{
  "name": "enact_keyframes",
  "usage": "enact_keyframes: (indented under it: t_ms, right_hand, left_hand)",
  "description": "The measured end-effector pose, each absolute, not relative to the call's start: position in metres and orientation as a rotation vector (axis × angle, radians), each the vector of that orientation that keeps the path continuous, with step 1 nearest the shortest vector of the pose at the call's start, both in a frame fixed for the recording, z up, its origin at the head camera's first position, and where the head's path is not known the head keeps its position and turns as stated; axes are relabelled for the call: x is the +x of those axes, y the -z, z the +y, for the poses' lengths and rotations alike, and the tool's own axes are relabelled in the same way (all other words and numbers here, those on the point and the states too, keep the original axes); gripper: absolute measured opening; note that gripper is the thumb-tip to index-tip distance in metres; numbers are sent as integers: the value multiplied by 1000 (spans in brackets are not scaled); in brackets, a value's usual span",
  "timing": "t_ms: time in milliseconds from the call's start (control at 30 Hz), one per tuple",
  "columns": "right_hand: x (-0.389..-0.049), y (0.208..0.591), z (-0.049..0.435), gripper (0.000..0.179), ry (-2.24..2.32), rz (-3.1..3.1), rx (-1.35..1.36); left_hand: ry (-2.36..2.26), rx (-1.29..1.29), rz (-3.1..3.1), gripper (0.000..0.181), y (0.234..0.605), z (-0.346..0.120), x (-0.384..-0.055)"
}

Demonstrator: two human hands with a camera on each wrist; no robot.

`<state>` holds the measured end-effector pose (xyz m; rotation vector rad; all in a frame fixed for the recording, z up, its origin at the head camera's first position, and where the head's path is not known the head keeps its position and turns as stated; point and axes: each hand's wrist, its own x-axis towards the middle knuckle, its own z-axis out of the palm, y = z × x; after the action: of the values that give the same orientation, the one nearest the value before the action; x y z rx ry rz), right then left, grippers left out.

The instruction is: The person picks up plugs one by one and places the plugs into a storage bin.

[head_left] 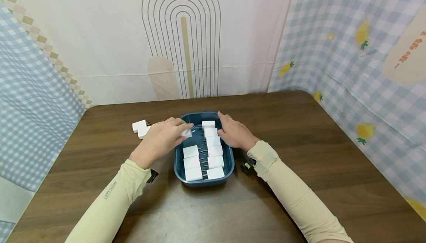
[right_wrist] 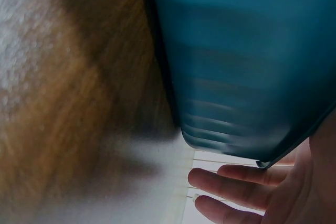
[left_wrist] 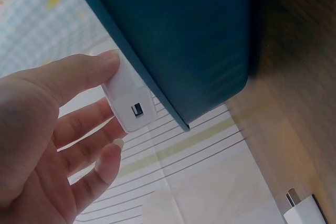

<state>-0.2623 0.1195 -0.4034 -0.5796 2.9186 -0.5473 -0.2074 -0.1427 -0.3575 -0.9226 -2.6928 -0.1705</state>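
My left hand [head_left: 159, 139] pinches a white USB charger plug [left_wrist: 131, 100] between thumb and fingers, over the left rim of a blue plastic bin [head_left: 177, 174]. The USB port shows in the left wrist view, and the metal prongs point into the bin in the head view. Two columns of white plugs [head_left: 215, 151] lie in the bin, prongs facing inward. My right hand [head_left: 235, 132] rests on the bin's right rim, its thumb and index finger at the edge. Its other fingers [right_wrist: 231, 186] extend loosely outside the wall.
Left of the bin, partly behind my left hand, two more white plugs [head_left: 139, 126] lie on the brown wooden table [head_left: 283, 198]. Patterned cloths [head_left: 246, 43] hang behind and beside the table.
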Motion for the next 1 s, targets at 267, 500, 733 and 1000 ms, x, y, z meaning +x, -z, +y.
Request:
enact_keyframes:
  t_ms: [267, 500, 733, 1000]
  right_hand:
    - [-262, 403, 120, 67, 550, 2916, -579]
    - [-263, 404, 120, 67, 546, 2915, -591]
    - [-262, 404, 120, 67, 545, 2914, -586]
    - [-262, 403, 120, 67, 540, 2922, -588]
  left_hand:
    - [178, -935, -2711, 42, 358, -139, -208]
    - [169, -926, -2724, 41, 360, -137, -208]
    - [155, -945, -2720, 40, 363, -133, -210]
    - [146, -971, -2709, 39, 366, -131, -212]
